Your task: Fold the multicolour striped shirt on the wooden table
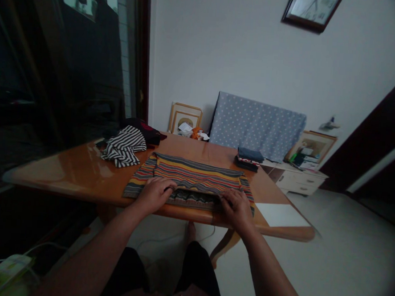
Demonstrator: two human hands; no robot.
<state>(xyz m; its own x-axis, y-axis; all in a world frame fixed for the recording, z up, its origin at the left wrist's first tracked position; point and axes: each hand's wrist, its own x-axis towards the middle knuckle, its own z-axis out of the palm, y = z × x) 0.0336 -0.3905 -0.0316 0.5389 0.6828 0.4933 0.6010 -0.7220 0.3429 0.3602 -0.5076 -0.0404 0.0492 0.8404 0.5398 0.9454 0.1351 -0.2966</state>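
While both hands rest palm-down on its folded edge: one striped sweater [189, 176], flat on the table [65, 169] near the front edge. Left hand [154, 194] and right hand [236, 208]: grips slightly spread, hold on the cloth cannot be told. Also: black-and-white striped shirt [124, 145], left; folded stack [249, 159], right.

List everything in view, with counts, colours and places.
striped knit garment: one, multicoloured, on table
wooden table: one, orange-brown, centre
monochrome striped garment: one, black-white, far left of table
folded clothes stack: one, dark, far right of table
white sheet: one, white, near table corner
polka-dot cloth: one, blue-grey, against far wall
wall clock: one, dark-framed, high on wall
drawer cabinet: one, white, right of table
left hand: one, on knit garment
right hand: one, on knit garment
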